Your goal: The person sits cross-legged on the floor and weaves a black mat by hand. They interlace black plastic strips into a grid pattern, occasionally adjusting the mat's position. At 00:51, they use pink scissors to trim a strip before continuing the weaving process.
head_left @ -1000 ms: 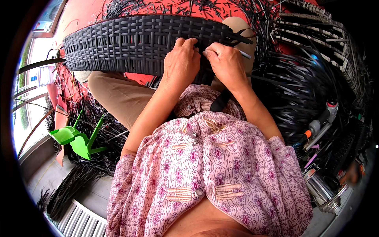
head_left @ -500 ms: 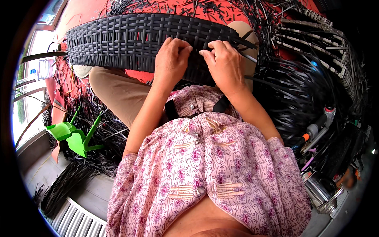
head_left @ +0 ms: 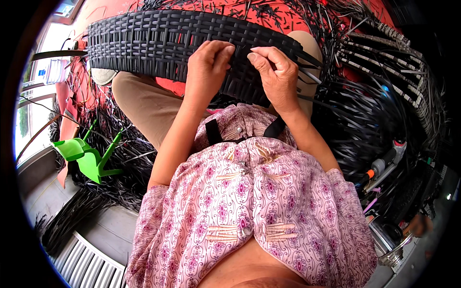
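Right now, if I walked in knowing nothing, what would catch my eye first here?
Probably the long black woven panel curving across the top, resting over the person's knees, with the left hand and right hand pressed side by side on its near edge. Loose black strips pile up at the right, and a bright green plastic piece lies at the left.

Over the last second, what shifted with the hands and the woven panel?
The left hand slid slightly left along the black woven panel and curled its fingers over the near edge. The right hand drew back a little, fingertips now pinching at the weave beside the left. The panel sits a bit lower across the lap. Both hands stay on it; the green plastic piece and loose black strips are unchanged.
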{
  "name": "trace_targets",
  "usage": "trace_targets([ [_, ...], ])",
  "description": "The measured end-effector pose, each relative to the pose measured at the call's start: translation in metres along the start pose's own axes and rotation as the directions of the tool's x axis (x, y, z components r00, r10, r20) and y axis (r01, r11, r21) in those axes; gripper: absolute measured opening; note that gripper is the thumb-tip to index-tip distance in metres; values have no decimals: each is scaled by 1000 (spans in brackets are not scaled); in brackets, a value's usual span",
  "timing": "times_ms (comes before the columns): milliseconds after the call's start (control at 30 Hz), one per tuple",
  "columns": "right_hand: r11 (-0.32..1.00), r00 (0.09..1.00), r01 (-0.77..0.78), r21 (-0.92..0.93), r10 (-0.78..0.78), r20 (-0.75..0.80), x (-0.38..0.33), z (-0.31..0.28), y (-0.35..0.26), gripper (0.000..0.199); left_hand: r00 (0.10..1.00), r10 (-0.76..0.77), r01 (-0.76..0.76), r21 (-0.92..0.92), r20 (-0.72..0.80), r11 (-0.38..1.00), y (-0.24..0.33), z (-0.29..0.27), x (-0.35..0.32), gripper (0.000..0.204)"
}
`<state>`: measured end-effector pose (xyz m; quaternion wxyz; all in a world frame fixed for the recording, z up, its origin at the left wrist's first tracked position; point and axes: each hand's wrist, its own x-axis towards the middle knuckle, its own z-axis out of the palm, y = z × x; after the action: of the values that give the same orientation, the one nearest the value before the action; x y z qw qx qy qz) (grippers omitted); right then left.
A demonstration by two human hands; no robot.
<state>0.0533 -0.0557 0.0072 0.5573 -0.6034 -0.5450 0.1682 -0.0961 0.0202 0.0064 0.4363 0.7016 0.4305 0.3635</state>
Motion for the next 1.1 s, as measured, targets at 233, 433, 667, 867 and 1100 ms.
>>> trace_targets([
  [233, 974, 970, -201, 104, 213, -119, -7, 8, 14, 13, 993, 117, -92, 562, -8, 822, -12, 23, 3, 23],
  [433, 987, 991, -131, -97, 129, -19, -2, 9, 12, 14, 981, 193, -163, 501, -8, 850, -16, 22, 4, 16],
  [667, 936, 996, -11, -353, 41, 77, 6, 16, 11, 10, 977, 215, -191, 394, -15, 899, -21, 20, 5, 13],
  [867, 908, 993, 3, -419, 47, 108, 9, 20, 15, 8, 984, 176, -151, 413, -23, 898, -23, 22, 3, 14],
  [1100, 889, 993, 31, -457, 24, 114, 9, 26, 15, 16, 999, 31, -33, 77, 26, 996, -29, 10, 8, 15],
])
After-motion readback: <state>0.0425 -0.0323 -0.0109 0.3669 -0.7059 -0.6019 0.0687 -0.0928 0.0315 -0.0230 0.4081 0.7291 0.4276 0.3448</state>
